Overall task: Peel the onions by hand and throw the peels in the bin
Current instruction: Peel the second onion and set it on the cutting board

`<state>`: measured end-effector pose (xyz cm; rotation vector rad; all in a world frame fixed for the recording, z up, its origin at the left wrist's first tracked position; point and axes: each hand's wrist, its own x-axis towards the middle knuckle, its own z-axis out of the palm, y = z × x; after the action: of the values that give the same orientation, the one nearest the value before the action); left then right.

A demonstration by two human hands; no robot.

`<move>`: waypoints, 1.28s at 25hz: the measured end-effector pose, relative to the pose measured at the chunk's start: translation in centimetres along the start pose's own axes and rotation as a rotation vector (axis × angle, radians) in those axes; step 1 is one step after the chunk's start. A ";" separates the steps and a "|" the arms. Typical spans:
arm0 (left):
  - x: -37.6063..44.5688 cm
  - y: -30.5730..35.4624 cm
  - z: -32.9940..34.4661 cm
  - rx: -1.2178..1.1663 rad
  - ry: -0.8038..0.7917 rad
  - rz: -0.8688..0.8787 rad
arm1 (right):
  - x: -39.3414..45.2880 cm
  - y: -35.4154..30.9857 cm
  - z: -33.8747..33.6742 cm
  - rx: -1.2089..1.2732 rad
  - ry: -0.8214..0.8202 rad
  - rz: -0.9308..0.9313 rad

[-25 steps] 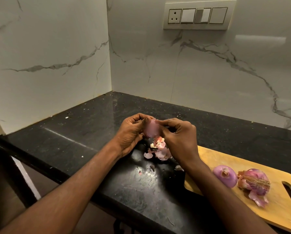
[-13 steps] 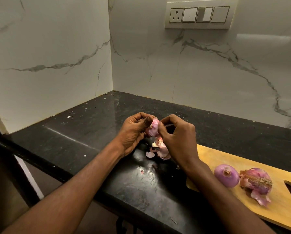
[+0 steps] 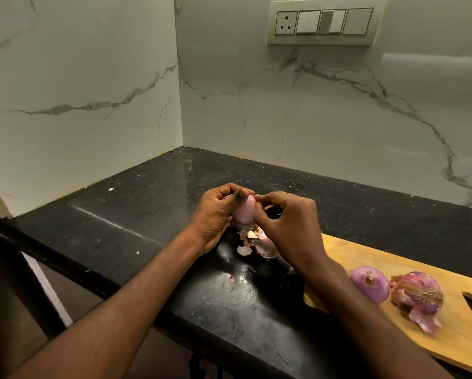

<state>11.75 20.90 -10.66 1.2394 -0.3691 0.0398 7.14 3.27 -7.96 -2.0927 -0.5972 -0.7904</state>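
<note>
The onion in hand [image 3: 245,213] was held just above the black counter [image 3: 152,214], to the left of the wooden cutting board [image 3: 347,258], and it showed pale pink where skin had come away. The left hand [image 3: 215,214] cupped it, fingers and thumb curled round its left side. The right hand [image 3: 286,222] met it from the right, thumb and fingertips pinched together at its top, apparently on an edge of skin, though the skin itself was too small to make out there.

To do this step well, I judged that the left hand should keep the bulb steady and turn it a little at a time, while the right pulled each strip down toward the root rather than outward, so the skin came off in long pieces and no flesh tore with it.

A small pile of peels [image 3: 256,243] lay on the counter directly below the onion, just left of the board, with a few loose flakes nearer the counter's edge.

By count there were three onions: the one held, one peeled onion [image 3: 370,287] on the board, and to its right one partly skinned onion [image 3: 418,295] with its dry roots showing and loose skin about it. One board was in view, and no bin.
</note>
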 end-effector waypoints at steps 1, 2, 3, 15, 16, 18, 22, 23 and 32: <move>-0.1 0.1 0.0 -0.004 -0.009 0.007 | 0.0 -0.1 0.1 -0.045 0.012 -0.028; -0.1 0.1 0.0 -0.009 -0.015 0.014 | -0.1 -0.2 0.2 -0.079 0.019 -0.045; -0.1 0.2 0.1 -0.007 -0.016 0.020 | 0.0 -0.2 0.2 -0.102 0.018 -0.050; -0.2 0.8 0.8 -0.059 0.095 -0.024 | 0.2 0.2 0.2 0.054 0.149 0.104; -0.2 0.8 0.9 -0.060 0.105 -0.033 | 0.3 0.2 0.2 0.063 0.162 0.115; -0.2 0.9 0.9 -0.061 0.110 -0.044 | 0.4 0.1 0.2 0.086 0.171 0.131; -0.2 1.0 1.0 -0.036 0.118 -0.064 | 0.2 0.1 0.6 0.093 0.152 0.147; -0.2 1.0 1.1 -0.028 0.119 -0.065 | 0.2 0.2 0.7 0.074 0.138 0.145; -0.4 1.2 1.0 -0.112 0.095 -0.060 | 0.4 0.5 1.0 0.042 0.090 0.141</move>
<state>10.87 20.38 -9.39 1.1330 -0.2483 0.0258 8.05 3.82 -8.40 -2.0246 -0.4089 -0.7802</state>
